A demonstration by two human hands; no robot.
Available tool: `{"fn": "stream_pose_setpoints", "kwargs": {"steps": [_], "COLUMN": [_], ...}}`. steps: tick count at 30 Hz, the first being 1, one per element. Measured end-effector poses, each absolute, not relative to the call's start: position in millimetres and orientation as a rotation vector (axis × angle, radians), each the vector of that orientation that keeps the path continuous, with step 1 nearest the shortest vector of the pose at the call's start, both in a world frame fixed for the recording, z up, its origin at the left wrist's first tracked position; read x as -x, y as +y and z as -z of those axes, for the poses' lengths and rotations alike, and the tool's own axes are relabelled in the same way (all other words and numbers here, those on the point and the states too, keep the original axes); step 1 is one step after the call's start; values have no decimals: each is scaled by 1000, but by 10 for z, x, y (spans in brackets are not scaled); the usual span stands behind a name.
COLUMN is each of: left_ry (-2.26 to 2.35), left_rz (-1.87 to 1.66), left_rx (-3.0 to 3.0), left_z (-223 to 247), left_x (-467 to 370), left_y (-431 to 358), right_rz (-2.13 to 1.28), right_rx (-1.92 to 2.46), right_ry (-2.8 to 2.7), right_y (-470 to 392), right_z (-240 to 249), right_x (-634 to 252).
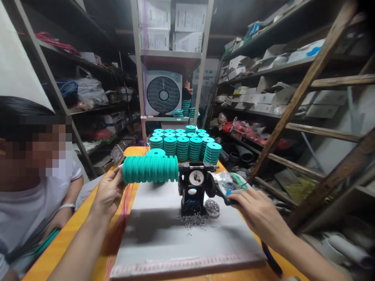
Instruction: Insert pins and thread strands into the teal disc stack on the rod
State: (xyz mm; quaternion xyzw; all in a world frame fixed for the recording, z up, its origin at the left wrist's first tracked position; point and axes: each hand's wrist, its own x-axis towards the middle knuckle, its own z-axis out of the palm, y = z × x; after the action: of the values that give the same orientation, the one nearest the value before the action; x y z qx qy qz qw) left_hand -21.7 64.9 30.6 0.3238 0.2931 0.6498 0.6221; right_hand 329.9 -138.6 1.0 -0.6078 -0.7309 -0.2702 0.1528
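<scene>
Green spool [149, 169] lay level, left of machine [191, 197], long axis left to right! My left hand [109, 191], nearer of 2, had fingers closed round spool's left end; right hand [259, 208] curled over crank handle [225, 198].

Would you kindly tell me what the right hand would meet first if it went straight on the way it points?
Beyond the crank handle it holds, the right hand would probably meet the black hand-cranked machine first, though depth is unclear.
</scene>
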Motion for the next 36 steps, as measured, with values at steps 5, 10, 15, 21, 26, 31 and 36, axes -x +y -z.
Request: {"fn": "stream_pose_setpoints", "kwargs": {"steps": [5,10,15,21,26,31,36], "left_ry": [722,725,707,710,698,627,510], "left_rz": [-1515,-1544,-1585,-1594,-1528,-1416,-1226], "left_rx": [-718,-767,-791,-757,-784,-946,-1034], "left_z": [-380,-329,-285,-299,-340,-324,-223], "left_x": [183,174,167,142,174,272,327], "left_y": [579,604,650,652,613,647,674], "right_rz": [985,776,551,466,584,647,85], "right_rx": [1673,1729,1838,1841,1825,1535,1724], "right_ry": [-1945,-1797,-1925,-2068,-1899,-1587,-1824], "right_y": [-1204,-790,-533,-421,-712,-1469,-1761], "right_z": [-422,-454,-438,-262,-355,-278,348], "right_x": [-3344,-3444,-3561,-3521,-3287,-2682,-2075]}}
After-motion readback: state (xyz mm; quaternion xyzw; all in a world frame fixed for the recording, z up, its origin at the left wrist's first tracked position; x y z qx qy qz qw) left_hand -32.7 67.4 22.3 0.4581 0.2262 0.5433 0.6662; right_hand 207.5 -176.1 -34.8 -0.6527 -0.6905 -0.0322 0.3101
